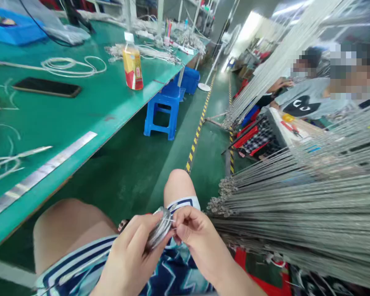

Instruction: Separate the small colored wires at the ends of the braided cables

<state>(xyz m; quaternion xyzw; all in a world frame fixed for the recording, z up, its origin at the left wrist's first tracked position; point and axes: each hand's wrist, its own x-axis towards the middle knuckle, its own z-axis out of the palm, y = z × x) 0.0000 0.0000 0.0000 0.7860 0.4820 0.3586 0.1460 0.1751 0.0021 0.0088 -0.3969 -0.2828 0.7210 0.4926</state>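
Above my lap, my left hand (135,246) is wrapped round a bundle of thin grey-white cables (160,230), whose ends point up and away from me. Close against the bundle's right side is my right hand (193,232), thumb and forefinger pinched on a thin pale strand at the bundle. The fingertips of both hands nearly meet there. A cable trails from the bundle toward the lower left across the shorts.
On the green table (111,107) at left lie a metal ruler (43,174), a phone (47,87), coiled cable (70,67) and a drink bottle (132,63). Hanging cables (311,205) crowd the right. A blue stool (163,109) stands ahead; people sit beyond.
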